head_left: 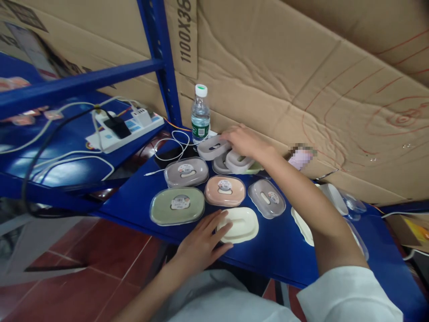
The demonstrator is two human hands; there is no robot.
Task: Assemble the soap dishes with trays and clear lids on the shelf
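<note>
My left hand (205, 237) rests with spread fingers on the left side of a cream oval dish (243, 226) near the table's front edge. At the back, my right hand (241, 139) reaches over small grey oval pieces; its fingertips are at the right end of one grey piece (211, 148), and part of its grip is hidden. Another grey piece (238, 162) lies under that hand. Lidded oval boxes stand between my hands: green (177, 215), pink (233, 199), grey (174, 172) and a second grey one (279, 208) to the right.
A water bottle (200, 118) stands at the back by a white cable (181, 145). To the left are a power strip (115, 141) and a blue shelf frame (157, 53). Cardboard (254, 67) walls the back. Under my right arm lie more cream and clear parts (335, 197).
</note>
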